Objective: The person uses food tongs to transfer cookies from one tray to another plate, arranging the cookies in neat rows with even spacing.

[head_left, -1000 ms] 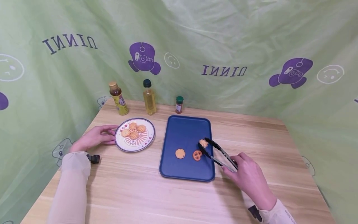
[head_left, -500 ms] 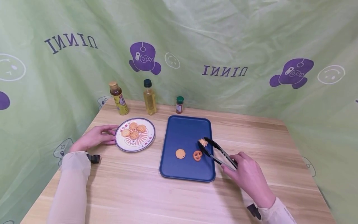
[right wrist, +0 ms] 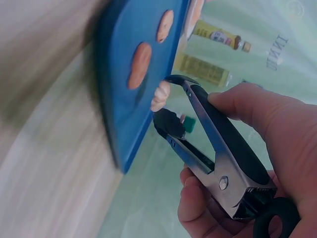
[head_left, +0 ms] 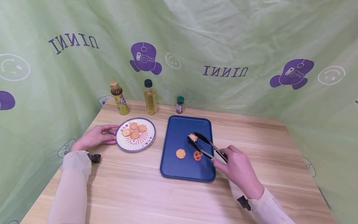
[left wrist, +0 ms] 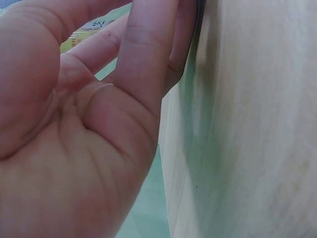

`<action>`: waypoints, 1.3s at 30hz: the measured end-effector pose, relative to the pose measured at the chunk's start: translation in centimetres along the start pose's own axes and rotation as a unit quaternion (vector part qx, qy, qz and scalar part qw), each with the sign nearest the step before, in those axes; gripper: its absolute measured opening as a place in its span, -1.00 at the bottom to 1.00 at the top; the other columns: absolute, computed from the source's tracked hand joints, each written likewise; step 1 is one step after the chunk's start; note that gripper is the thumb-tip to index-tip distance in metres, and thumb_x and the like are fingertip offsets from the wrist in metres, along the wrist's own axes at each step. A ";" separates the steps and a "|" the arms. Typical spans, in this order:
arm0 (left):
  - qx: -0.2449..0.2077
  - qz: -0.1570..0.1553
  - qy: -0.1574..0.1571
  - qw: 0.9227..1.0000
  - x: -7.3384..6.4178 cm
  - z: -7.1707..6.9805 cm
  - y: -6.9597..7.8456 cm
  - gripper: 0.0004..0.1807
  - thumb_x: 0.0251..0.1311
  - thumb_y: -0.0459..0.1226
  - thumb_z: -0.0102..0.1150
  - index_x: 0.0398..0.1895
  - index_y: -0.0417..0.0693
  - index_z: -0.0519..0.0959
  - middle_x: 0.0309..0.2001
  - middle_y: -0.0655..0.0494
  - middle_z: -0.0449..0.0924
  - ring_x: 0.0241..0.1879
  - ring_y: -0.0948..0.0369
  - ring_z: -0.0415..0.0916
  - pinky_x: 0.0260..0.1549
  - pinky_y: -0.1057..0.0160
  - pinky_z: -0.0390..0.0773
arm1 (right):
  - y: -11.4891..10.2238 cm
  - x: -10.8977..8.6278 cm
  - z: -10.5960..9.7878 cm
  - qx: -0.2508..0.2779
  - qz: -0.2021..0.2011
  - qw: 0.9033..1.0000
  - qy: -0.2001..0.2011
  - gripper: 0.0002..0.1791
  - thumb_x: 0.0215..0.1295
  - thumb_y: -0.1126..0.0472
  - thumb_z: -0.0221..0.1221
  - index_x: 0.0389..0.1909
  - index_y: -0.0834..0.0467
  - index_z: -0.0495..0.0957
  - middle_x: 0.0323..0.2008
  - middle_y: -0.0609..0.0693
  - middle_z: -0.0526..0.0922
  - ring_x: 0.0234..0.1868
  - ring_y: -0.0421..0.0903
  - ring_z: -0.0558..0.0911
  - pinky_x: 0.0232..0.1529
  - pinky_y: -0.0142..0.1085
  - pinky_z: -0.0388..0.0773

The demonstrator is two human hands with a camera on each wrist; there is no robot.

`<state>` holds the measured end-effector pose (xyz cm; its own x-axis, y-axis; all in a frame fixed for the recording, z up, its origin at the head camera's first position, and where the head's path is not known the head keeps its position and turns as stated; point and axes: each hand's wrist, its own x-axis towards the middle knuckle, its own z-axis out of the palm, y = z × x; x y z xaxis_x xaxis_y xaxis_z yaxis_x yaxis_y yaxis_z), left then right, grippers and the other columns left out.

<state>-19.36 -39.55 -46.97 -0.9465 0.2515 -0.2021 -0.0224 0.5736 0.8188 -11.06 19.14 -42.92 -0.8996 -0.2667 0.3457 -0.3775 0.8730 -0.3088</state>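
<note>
My left hand [head_left: 96, 137] rests on the table with its fingers spread and relaxed, fingertips at the left rim of a round white plate [head_left: 145, 143]. Several swirl-shaped cookies [head_left: 135, 134] lie on the plate. My right hand [head_left: 237, 166] grips black-tipped metal tongs [head_left: 208, 152] around their arms. Between the tong tips is one small swirl cookie [head_left: 193, 137], also visible in the right wrist view as a pale ridged cookie [right wrist: 160, 95] over the blue tray [head_left: 179, 130]. A round cookie [head_left: 180, 153] and a pretzel-shaped cookie [head_left: 197, 156] lie on the tray, the pretzel partly behind the tongs.
Behind the plate stand a yellow-labelled bottle [head_left: 121, 101] and an oil bottle [head_left: 151, 101]. A small green-capped jar [head_left: 180, 105] stands behind the tray. A green printed cloth [head_left: 229, 37] hangs around the wooden table [head_left: 134, 193].
My right hand has moved left with the tongs, carrying the swirl cookie from the tray's right side toward its middle. The left hand stays at the plate.
</note>
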 end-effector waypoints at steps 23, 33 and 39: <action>-0.074 -0.016 -0.009 0.997 0.2 0.2 -0.5 -0.21 0.53 -0.40 0.34 0.72 -0.40 0.24 0.33 -0.46 0.52 -0.02 0.41 0.76 0.11 0.29 0.89 | -9.6 6.8 5.1 0.061 -0.094 0.992 -0.051 -0.56 0.27 -0.04 0.58 -0.09 0.26 0.85 -0.28 0.04 0.74 -0.38 -0.12 0.60 -0.40 -0.30 0.72; -0.051 -0.008 0.001 0.999 0.2 0.1 -0.7 -0.22 0.52 -0.38 0.37 0.70 -0.37 0.29 0.32 -0.45 0.57 -0.01 0.43 0.75 0.08 0.32 0.89 | -11.6 8.4 7.3 0.037 -0.119 0.989 -0.086 -0.54 0.32 -0.06 0.55 -0.07 0.27 0.83 -0.28 0.05 0.72 -0.35 -0.06 0.64 -0.39 -0.19 0.78; -0.045 -0.006 0.001 0.999 0.1 0.2 -0.5 -0.23 0.53 -0.36 0.37 0.70 -0.36 0.29 0.32 -0.44 0.59 -0.01 0.42 0.75 0.09 0.32 0.89 | -12.3 8.9 7.8 0.024 -0.124 0.989 -0.083 -0.58 0.32 -0.05 0.53 -0.13 0.26 0.82 -0.32 0.04 0.68 -0.38 -0.07 0.60 -0.41 -0.19 0.76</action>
<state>-19.40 -39.66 -47.50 -0.9463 0.2439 -0.2120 -0.0633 0.5035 0.8617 -16.14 2.88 -42.98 -0.8004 -0.5367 0.2670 -0.5971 0.7531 -0.2763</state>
